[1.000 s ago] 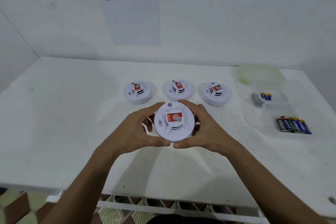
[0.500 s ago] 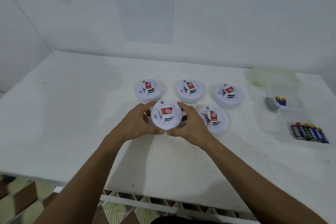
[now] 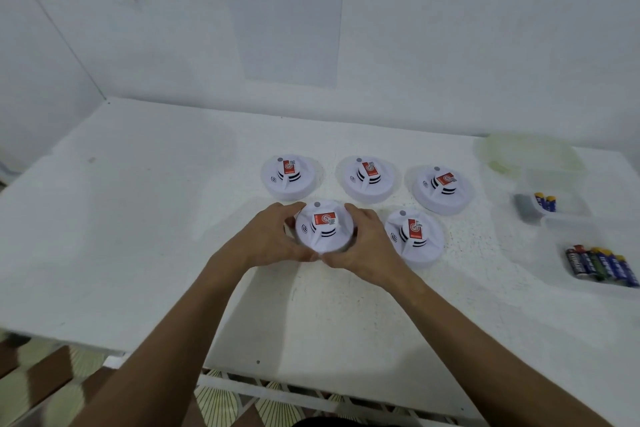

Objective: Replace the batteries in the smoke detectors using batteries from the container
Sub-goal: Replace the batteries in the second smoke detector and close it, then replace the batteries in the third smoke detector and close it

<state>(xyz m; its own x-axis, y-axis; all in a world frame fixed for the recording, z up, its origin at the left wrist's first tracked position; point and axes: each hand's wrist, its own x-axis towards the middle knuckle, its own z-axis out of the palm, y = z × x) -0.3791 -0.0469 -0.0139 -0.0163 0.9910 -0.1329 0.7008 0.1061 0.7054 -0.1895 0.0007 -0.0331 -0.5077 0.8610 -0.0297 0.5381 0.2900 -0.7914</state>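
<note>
A round white smoke detector (image 3: 323, 227) with a red label sits between both hands near the table's middle. My left hand (image 3: 268, 236) grips its left rim and my right hand (image 3: 363, 243) grips its right rim. Another detector (image 3: 414, 236) lies just to its right. Three more stand in a row behind: left detector (image 3: 289, 175), middle detector (image 3: 367, 177), right detector (image 3: 443, 187). At the right, a clear container (image 3: 561, 253) holds several batteries (image 3: 601, 265). A second clear container (image 3: 568, 184) behind it holds two blue batteries (image 3: 545, 201) and a grey object (image 3: 524, 206).
The white table (image 3: 138, 236) meets white walls at the back and left. A printed instruction sheet (image 3: 284, 10) hangs on the back wall. A pale green lid (image 3: 526, 152) lies at the back right corner. The table's front edge runs just below my forearms.
The detector in both hands has moved away from me, to a spot left of the front detector, closer to the back row. The camera view has shifted so more of the scene shows.
</note>
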